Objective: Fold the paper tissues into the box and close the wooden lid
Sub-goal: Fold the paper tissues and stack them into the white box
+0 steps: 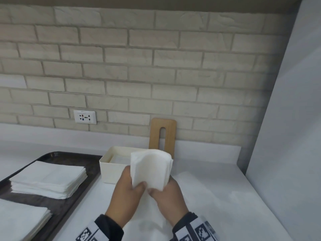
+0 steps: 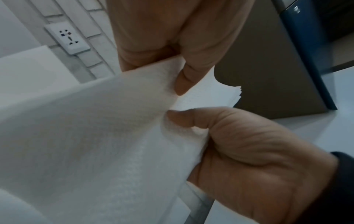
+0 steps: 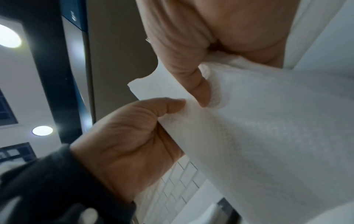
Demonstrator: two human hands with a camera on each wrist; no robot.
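Both hands hold a bundle of white tissues (image 1: 151,167) bent over into a curve, just in front of the cream box (image 1: 107,165). My left hand (image 1: 137,183) pinches its lower left edge with the thumb on top. My right hand (image 1: 155,191) pinches the lower right edge beside it. In the left wrist view, the left hand (image 2: 178,72) and right hand (image 2: 239,144) meet on the tissues (image 2: 95,136). The right wrist view shows the right hand (image 3: 191,75), left hand (image 3: 134,128) and tissues (image 3: 268,136). The open box holds something white. The wooden lid (image 1: 169,134) leans upright against the wall behind it.
A dark tray (image 1: 69,159) at left carries two stacks of flat tissues (image 1: 50,180), (image 1: 20,220). A wall socket (image 1: 84,117) sits in the brick wall. A tall pale panel (image 1: 286,119) bounds the white counter (image 1: 217,197) on the right.
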